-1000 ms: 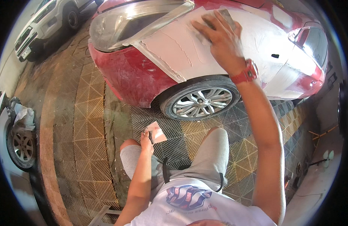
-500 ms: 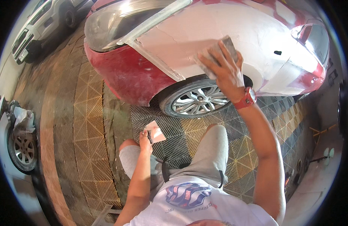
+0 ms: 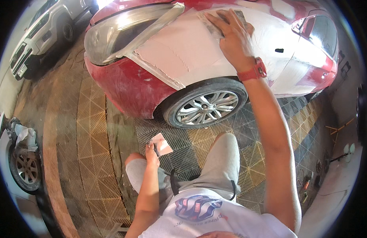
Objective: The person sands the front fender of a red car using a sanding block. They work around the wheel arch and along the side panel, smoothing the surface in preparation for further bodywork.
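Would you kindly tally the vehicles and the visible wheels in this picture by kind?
Red car with pale filler on its fender: 1
White vehicles: 2, one parked at the upper left, one cut off at the left edge
Silver alloy wheels: 2, on the red car and at the left edge
Dark wheel on the upper-left white vehicle: 1
Total: 6

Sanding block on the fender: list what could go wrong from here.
1. The right hand presses the sanding block near the taped headlight; a slip could scuff the tape.
2. Strokes could run off the pale filler patch onto red paint.
3. The left hand pinches a pink square loosely; it may drop.
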The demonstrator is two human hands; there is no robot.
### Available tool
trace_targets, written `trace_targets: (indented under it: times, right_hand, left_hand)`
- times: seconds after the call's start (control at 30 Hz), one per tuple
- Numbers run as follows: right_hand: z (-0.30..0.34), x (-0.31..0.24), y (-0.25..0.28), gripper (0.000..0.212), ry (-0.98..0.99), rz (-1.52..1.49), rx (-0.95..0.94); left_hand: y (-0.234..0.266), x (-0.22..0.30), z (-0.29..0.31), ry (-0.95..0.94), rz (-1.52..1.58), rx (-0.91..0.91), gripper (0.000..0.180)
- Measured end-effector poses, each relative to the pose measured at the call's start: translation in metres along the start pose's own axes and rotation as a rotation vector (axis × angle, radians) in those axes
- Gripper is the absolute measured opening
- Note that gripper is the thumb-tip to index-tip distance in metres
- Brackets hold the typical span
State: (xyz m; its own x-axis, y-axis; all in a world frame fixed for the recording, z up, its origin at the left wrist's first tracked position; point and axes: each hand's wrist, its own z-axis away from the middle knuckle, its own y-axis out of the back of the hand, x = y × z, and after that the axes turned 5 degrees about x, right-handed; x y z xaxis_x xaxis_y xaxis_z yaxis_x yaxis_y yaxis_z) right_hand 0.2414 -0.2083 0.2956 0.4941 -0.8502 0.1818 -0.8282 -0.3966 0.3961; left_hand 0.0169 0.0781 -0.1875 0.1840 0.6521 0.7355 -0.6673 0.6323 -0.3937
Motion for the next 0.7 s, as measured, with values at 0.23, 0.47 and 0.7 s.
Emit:
trace_targets:
  times: [0.23, 0.47, 0.7]
  right_hand:
    - [-0.026, -0.018, -0.008, 0.044, -0.055, -0.196, 0.016]
    - [0.059, -0.002, -0.014, 0.075, -0.012, -0.017, -0.086]
    - [0.155, 0.003, 0.007, 0.095, -0.063, 0.007, -0.291]
  left_hand:
    - [-0.006, 0.010, 0.013, 0.021, -0.037, 0.074, 0.045]
    - [-0.002, 0.014, 0.013, 0.018, -0.092, 0.109, 0.055]
    - [0.007, 0.000, -0.006, 0.026, -0.092, 0.096, 0.072]
